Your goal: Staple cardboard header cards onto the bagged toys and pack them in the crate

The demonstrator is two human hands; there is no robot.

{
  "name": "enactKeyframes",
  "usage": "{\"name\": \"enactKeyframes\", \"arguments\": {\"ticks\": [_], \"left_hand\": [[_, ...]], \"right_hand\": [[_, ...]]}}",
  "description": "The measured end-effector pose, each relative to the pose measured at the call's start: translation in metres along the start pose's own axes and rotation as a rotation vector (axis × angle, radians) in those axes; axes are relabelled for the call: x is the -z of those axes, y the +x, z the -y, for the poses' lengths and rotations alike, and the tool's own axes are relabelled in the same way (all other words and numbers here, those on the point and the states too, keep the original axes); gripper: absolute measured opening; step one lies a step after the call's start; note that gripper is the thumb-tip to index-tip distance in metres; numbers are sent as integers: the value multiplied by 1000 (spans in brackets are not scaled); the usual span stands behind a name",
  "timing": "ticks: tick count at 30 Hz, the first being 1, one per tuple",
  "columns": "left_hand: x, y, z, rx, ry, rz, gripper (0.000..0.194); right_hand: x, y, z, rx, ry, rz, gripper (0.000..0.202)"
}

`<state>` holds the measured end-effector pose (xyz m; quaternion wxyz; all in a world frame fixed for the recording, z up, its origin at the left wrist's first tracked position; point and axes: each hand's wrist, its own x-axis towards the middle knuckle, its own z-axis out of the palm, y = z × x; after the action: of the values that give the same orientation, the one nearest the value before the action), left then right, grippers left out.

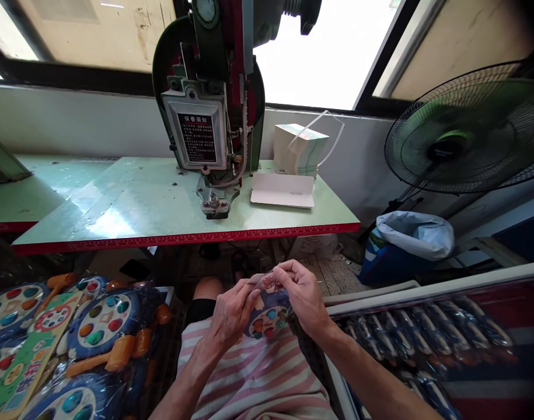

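Note:
Over my lap, a blue round toy in a clear plastic bag (269, 321) hangs between my two hands. Coloured knobs show on its pale face. My left hand (236, 306) is closed on the bag's top edge from the left, fingertips pinched. From the right, my right hand (304, 294) pinches the same gathered top edge, close to the left fingertips. The exact fold of the plastic between the fingers is hard to make out. Beyond the hands, the green table (161, 210) carries a stapling-type machine (205, 134) with a metal base.
Bagged blue toys with orange hammers (104, 326) and a printed card (34, 356) lie at left. A white-rimmed box (424, 297) at right holds rows of bagged toys. A card stack (299, 149) and a folded card (282, 191) sit on the table. A fan (450, 149) stands right, above a sack (407, 239).

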<state>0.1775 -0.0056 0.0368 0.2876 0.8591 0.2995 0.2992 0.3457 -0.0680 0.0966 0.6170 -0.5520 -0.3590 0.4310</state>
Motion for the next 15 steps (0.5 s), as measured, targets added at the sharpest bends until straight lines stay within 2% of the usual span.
{"name": "enactKeyframes", "arguments": {"ticks": [8, 11, 15], "left_hand": [[6, -1, 5, -35, -2, 5, 39], [6, 1, 5, -26, -29, 30, 35], [9, 1, 3, 11, -34, 14, 39]], "right_hand": [[-3, 4, -5, -52, 41, -16, 38], [-7, 5, -7, -40, 30, -17, 38], [-10, 8, -5, 9, -20, 65, 34]]}}
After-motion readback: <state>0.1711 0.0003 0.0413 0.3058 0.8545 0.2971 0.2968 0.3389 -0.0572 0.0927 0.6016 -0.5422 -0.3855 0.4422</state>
